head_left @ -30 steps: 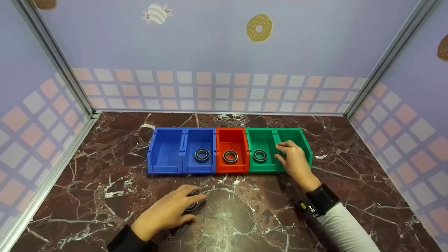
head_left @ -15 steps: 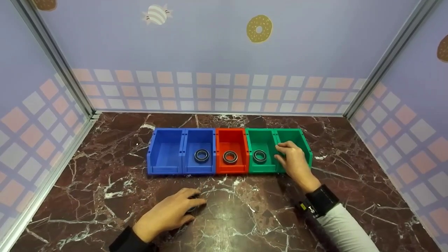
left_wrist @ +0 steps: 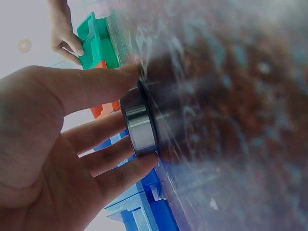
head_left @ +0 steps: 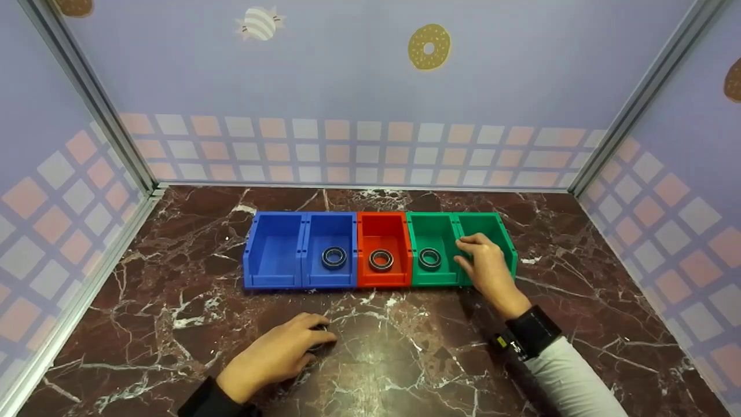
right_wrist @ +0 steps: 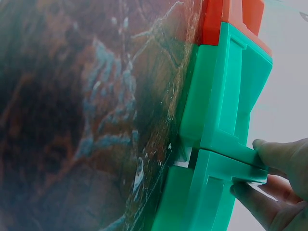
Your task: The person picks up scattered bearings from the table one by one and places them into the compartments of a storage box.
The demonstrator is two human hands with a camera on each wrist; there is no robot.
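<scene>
My left hand (head_left: 269, 356) lies low over the tabletop and pinches a ball bearing (left_wrist: 141, 126) between thumb and fingers. That bearing stands at the table surface in the left wrist view; from the head, the fingers mostly cover it. My right hand (head_left: 489, 269) grips the shared wall of the left green bin (head_left: 431, 229) and the right green bin (head_left: 480, 226), thumb on one side and fingers on the other. One bearing (head_left: 429, 267) lies in the left green bin, another bearing (head_left: 381, 269) in the red bin (head_left: 383, 226).
A third bearing (head_left: 334, 267) lies in the right blue bin (head_left: 329, 227). The left blue bin (head_left: 275, 246) ends the row, which stands side by side on the dark marbled table (head_left: 370, 370). Patterned panels (head_left: 370, 75) enclose the back and sides.
My left fingers and thumb have closed in on the bearing, which showed more between them earlier, and the hand has shifted slightly left. My right hand has stayed at the green bins.
</scene>
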